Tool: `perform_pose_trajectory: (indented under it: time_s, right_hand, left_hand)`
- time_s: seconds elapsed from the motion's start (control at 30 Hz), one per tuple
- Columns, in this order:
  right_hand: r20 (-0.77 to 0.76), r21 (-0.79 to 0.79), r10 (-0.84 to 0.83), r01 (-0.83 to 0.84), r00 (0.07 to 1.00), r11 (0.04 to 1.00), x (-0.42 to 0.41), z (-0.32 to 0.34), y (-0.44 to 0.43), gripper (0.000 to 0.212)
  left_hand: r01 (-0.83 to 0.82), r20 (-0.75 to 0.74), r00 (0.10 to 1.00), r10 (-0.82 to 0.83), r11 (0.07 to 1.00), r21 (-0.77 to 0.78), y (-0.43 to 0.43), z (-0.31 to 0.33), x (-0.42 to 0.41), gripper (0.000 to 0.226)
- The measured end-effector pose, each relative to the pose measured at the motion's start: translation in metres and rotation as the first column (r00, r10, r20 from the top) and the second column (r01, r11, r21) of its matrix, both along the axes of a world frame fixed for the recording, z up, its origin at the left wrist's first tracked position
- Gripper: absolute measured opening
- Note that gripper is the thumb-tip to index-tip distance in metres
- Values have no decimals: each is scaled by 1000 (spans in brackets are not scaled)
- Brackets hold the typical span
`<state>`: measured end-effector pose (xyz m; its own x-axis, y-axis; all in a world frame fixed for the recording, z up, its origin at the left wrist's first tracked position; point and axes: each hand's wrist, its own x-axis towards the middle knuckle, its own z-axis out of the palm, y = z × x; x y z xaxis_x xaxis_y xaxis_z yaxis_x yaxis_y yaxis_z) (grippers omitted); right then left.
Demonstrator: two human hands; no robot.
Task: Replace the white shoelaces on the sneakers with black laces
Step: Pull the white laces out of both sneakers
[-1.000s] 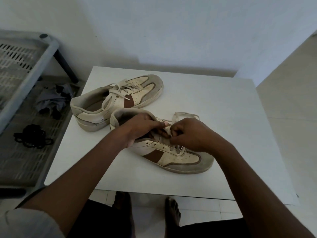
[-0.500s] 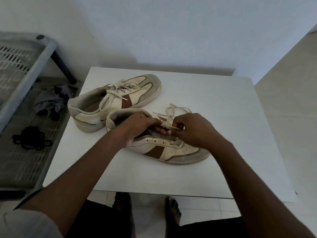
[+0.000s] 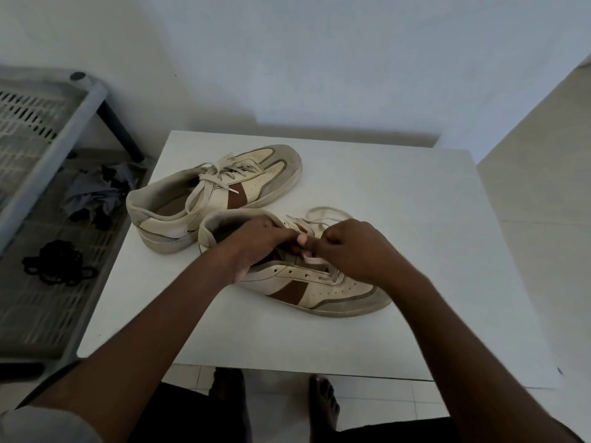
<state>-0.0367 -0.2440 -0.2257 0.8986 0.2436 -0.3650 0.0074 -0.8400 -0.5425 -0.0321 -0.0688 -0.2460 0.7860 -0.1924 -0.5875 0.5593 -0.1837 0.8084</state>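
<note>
Unlacing under way: near sneaker (image 3: 319, 289) sits at middle of white surface (image 3: 415, 251), toe to right. White lace (image 3: 323, 214) is out of upper eyelets, loose loop trailing behind; lower eyelets threaded. Far sneaker (image 3: 224, 187) just behind, fully laced in white. No black lace fitted yet. Dark tangled bundle (image 3: 56, 262), likely black laces, lies on slatted rack (image 3: 48, 314) at left. Early stage, by judgement. Left hand (image 3: 259, 241) grips sneaker's collar, fingers curled. Right hand (image 3: 355, 247) pinches lace near eyelets, fingers closed on it.
</note>
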Motion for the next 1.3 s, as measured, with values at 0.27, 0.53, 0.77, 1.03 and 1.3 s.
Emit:
perform_pose_trajectory:
  time_s: [0.27,0.53,0.77,1.03,1.3]
  right_hand:
    - [-152,376,140,-73,979,924,6,14,-22,25]
    - [-151,243,3,34,988,969,13,22,-52,50]
    - [199,160,-46,14,979,987,-4,-8,6,30]
    - [86,563,-228,142,970,815,10,24,-28,14]
    - [85,807,-774,412,627,423,26,23,-63,15]
  left_hand:
    - [-1,-59,998,1,1000,-6,-1,0,3,17]
    - [-4,-85,996,6,1000,14,-3,2,3,21]
    - [23,-31,999,-22,999,22,2,-3,4,24]
    - [37,-105,994,-39,999,-20,1,0,4,19]
    - [66,-127,989,-71,997,-46,1,0,4,22]
